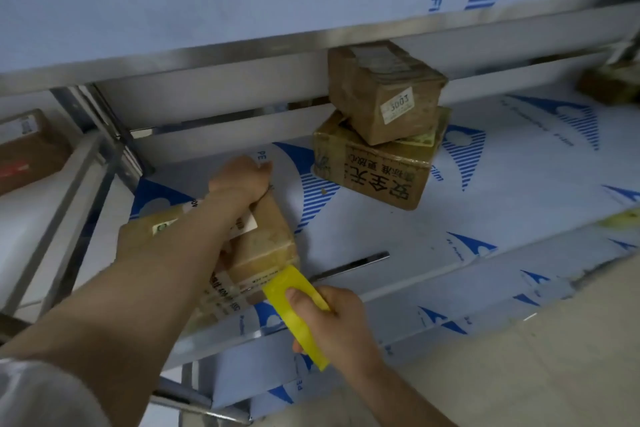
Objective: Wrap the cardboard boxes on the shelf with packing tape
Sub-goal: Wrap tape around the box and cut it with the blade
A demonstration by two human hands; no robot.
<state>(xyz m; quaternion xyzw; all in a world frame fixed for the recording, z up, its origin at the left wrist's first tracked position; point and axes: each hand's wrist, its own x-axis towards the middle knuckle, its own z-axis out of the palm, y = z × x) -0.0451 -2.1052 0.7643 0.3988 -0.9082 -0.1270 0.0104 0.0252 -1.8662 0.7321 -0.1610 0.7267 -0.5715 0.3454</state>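
At shelf (363, 229) front: box (266, 246), 7 o'clock in my view.
Left hand (239, 177): grips the box's far end, forearm across its top.
Right hand (339, 322): wrapped round yellow cutter (294, 288), whose tip touches the box's near corner.
Stack (377, 135): two boxes, 1 o'clock from the box, well apart.

Sticker (397, 110) "3001" on top stacked box (360, 94)
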